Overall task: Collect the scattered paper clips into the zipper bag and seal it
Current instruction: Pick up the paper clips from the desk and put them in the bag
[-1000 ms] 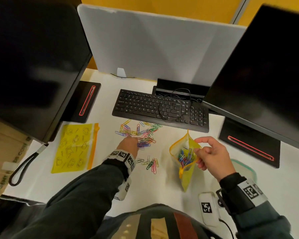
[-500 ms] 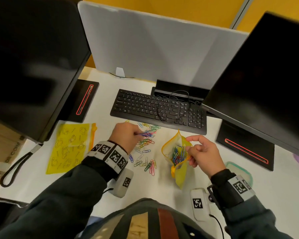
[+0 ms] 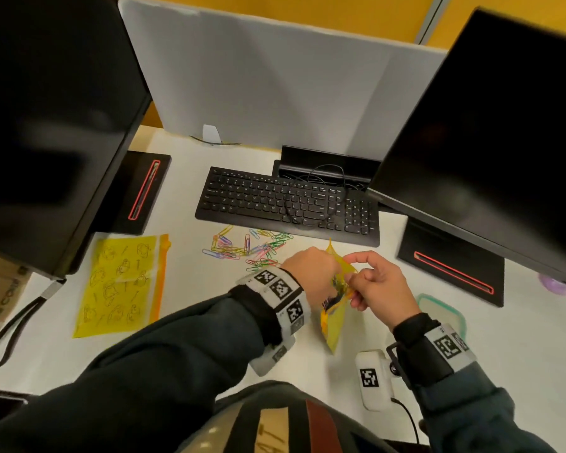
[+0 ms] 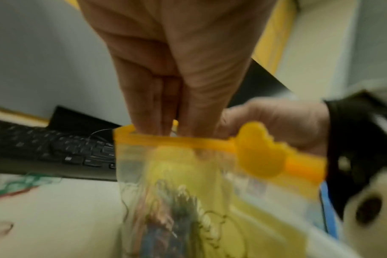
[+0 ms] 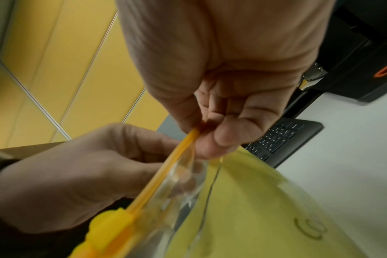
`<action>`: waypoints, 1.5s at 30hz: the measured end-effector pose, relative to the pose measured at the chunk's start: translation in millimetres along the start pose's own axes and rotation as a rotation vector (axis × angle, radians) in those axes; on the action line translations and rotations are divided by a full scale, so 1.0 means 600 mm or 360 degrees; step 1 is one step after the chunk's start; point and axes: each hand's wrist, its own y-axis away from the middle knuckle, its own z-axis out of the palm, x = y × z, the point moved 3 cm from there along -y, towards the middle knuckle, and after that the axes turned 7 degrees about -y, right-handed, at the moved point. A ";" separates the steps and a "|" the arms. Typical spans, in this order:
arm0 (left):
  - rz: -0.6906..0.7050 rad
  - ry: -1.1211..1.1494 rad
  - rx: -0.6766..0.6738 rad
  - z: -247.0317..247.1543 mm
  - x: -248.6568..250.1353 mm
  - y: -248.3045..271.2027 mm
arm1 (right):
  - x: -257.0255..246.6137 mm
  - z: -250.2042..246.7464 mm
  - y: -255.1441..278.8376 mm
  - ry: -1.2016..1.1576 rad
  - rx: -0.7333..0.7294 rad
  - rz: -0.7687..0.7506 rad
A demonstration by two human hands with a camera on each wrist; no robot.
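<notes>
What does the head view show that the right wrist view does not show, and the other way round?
Only the head view shows the loose paper clips on the table, the second flat yellow bag and both monitors.

Only the right wrist view shows closely how the right hand pinches the orange zipper strip, with the yellow slider lower on the strip.

Both show the left hand reaching into the open zipper bag, and the keyboard.

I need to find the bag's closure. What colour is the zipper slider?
Orange-yellow plastic zipper slider, seen best in the left wrist view.
</notes>
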 end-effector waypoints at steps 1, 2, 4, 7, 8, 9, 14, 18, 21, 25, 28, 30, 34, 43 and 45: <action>-0.0003 0.0180 0.0148 0.000 -0.012 0.008 | 0.002 -0.005 0.001 0.0000 0.0013 0.0009; -0.0030 0.0360 0.0345 -0.003 -0.028 0.017 | 0.004 -0.011 0.003 -0.0010 0.0034 0.0016; -0.0190 0.0541 0.0654 -0.004 -0.081 0.030 | 0.007 -0.022 0.005 -0.0032 0.0074 0.0035; -0.0635 0.0341 0.0444 0.028 -0.185 0.032 | 0.009 -0.030 0.008 -0.0026 0.0086 0.0055; -0.0733 0.0266 0.0277 0.043 -0.212 0.033 | 0.010 -0.031 0.008 -0.0013 0.0084 0.0057; -0.0755 0.0187 0.0138 0.055 -0.230 0.032 | 0.010 -0.032 0.009 -0.0004 0.0080 0.0060; -0.0341 -0.0220 -0.0057 0.081 -0.227 -0.004 | 0.016 -0.033 0.013 0.0054 0.0079 0.0078; -0.0315 -0.0174 -0.0207 0.096 -0.207 -0.035 | 0.021 -0.035 0.017 0.0100 0.0088 0.0083; -0.0349 -0.0137 -0.0304 0.113 -0.211 -0.046 | 0.023 -0.033 0.022 0.0111 0.0092 0.0091; -0.0393 -0.0085 -0.0379 0.114 -0.214 -0.047 | 0.024 -0.032 0.028 0.0125 0.0091 0.0091; -0.0440 -0.0045 -0.0445 0.105 -0.201 -0.038 | 0.026 -0.032 0.033 0.0112 0.0092 0.0092; -0.0451 -0.0141 -0.0417 0.106 -0.187 -0.032 | 0.026 -0.031 0.036 0.0106 0.0087 0.0094; -0.0391 -0.0189 -0.0289 0.105 -0.157 -0.045 | 0.025 -0.029 0.034 0.0117 0.0075 0.0091; -0.0503 -0.0191 -0.0368 0.118 -0.168 -0.054 | 0.028 -0.028 0.037 0.0134 0.0080 0.0079; -0.0517 -0.0243 -0.0370 0.124 -0.162 -0.041 | 0.028 -0.029 0.038 0.0140 0.0079 0.0063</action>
